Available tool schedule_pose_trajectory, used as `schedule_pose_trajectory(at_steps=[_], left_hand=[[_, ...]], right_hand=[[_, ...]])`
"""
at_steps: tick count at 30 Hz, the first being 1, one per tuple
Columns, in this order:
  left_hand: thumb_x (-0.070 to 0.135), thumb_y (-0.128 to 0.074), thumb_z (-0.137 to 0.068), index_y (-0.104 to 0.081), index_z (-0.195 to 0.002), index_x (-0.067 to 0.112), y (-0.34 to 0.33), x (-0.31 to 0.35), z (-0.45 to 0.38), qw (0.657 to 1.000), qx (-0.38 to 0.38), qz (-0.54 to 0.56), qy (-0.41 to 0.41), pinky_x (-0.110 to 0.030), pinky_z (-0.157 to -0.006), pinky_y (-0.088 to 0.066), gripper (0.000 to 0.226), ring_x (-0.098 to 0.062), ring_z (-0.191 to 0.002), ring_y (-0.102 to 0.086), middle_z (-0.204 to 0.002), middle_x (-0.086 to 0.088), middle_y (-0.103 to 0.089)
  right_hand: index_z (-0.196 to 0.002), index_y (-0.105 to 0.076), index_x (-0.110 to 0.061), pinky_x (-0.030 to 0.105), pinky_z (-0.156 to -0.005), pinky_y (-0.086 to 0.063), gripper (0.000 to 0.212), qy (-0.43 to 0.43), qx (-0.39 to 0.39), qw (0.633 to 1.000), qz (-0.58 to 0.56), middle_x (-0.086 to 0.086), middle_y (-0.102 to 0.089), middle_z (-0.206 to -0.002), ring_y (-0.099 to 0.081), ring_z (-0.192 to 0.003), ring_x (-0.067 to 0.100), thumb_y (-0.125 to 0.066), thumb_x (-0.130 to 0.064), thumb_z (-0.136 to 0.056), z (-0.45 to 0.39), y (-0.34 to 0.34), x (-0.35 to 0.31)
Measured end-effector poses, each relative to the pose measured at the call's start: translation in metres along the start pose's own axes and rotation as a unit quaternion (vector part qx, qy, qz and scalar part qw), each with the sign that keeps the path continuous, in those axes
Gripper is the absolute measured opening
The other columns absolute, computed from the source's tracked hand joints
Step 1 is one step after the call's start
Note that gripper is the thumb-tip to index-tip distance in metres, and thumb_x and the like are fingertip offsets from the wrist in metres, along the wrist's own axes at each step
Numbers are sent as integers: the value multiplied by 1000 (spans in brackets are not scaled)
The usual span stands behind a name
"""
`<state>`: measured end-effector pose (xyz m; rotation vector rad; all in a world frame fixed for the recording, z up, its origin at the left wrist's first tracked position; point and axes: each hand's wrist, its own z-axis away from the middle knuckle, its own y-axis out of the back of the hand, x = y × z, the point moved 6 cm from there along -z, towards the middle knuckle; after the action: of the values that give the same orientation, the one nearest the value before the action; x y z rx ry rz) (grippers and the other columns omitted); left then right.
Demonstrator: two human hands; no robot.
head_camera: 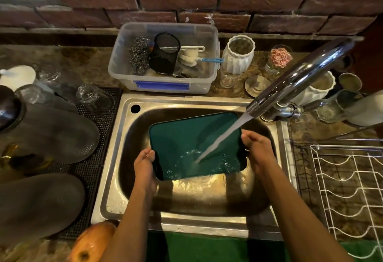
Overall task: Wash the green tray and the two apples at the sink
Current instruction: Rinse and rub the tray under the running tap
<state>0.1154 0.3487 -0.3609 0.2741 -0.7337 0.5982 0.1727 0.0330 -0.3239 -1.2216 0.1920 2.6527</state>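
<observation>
The green tray (182, 145) is held tilted over the steel sink (116, 158), its flat face towards me. Water streams from the chrome tap (300, 75) onto the tray's lower right part and splashes there. My left hand (145, 162) grips the tray's lower left corner. My right hand (257, 143) grips its right edge, fingers curled round the rim. One orange-yellow apple (91, 243) lies on the counter at the bottom left, by my left forearm. A second apple is not visible.
A clear plastic box (161, 87) with scourers, a black mesh cup and brushes stands behind the sink. Dark plates (51, 133) and glasses lie on a black mat at the left. A white wire rack (348, 189) stands at the right; white vases and jars stand by the tap.
</observation>
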Motion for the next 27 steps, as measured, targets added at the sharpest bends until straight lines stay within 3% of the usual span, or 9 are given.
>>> schedule_pose_trajectory(at_steps=[4, 7, 8, 12, 16, 19, 22, 27], left_hand=[[11, -46, -101, -63, -101, 12, -6, -13, 0, 999, 4, 0, 50, -50, -80, -57, 18, -31, -89, -67, -103, -17, -70], [9, -42, -101, -63, -91, 13, -12, -15, 8, 998, -2, -6, 67, -46, -66, -60, 24, -30, -79, -68, -88, -12, -71], [8, -41, -101, -62, -89, 13, -14, -16, 9, 998, -5, -11, 69, -49, -68, -60, 25, -31, -79, -67, -87, -13, -70], [7, -44, -98, -64, -89, 9, -20, -15, 15, 996, -20, -40, 72, -63, -88, -55, 22, -37, -94, -67, -98, -22, -69], [6, -45, -97, -65, -79, 11, -18, -12, 14, 995, -7, -78, 67, -46, -74, -58, 28, -33, -84, -67, -91, -20, -71], [7, -47, -98, -65, -78, 11, -16, -5, 14, 994, -3, -96, 61, -50, -83, -55, 27, -32, -85, -65, -90, -19, -71], [5, -51, -99, -63, -78, 10, -14, 7, 16, 994, 7, -103, 38, -42, -78, -53, 25, -29, -79, -62, -80, -13, -67], [6, -53, -98, -64, -78, 11, -12, 27, 16, 992, 10, -127, -4, -31, -62, -48, 24, -25, -73, -62, -82, -12, -66]], right_hand=[[-89, -75, -16, 41, -87, -51, 29, 26, -1, 999, 31, -3, -77, -85, -66, -97, 23, -49, -6, -101, -2, 3, -21], [-88, -74, -15, 38, -80, -50, 24, 41, 6, 998, 53, -5, -76, -77, -67, -90, 21, -54, -7, -99, -5, 7, -27], [-90, -74, -14, 36, -77, -50, 22, 44, 8, 997, 59, -3, -76, -78, -67, -89, 21, -55, -8, -99, -5, 9, -28], [-95, -72, -12, 30, -67, -46, 20, 49, 19, 996, 76, 1, -71, -85, -64, -82, 17, -53, -10, -100, 0, 15, -31], [-102, -72, -10, 31, -67, -48, 20, 29, 35, 995, 84, 4, -70, -97, -64, -89, 18, -52, -14, -102, 1, 23, -25], [-92, -71, -10, 35, -69, -51, 21, 8, 50, 996, 69, 9, -69, -94, -63, -86, 24, -52, -9, -100, 3, 26, -16], [-83, -68, -11, 35, -66, -50, 25, -9, 62, 995, 73, 7, -66, -87, -60, -82, 22, -51, -6, -100, 7, 28, -5], [-85, -69, -8, 52, -90, -53, 24, -56, 67, 993, 76, 16, -69, -94, -63, -92, 32, -50, -5, -99, 4, 30, 25]])
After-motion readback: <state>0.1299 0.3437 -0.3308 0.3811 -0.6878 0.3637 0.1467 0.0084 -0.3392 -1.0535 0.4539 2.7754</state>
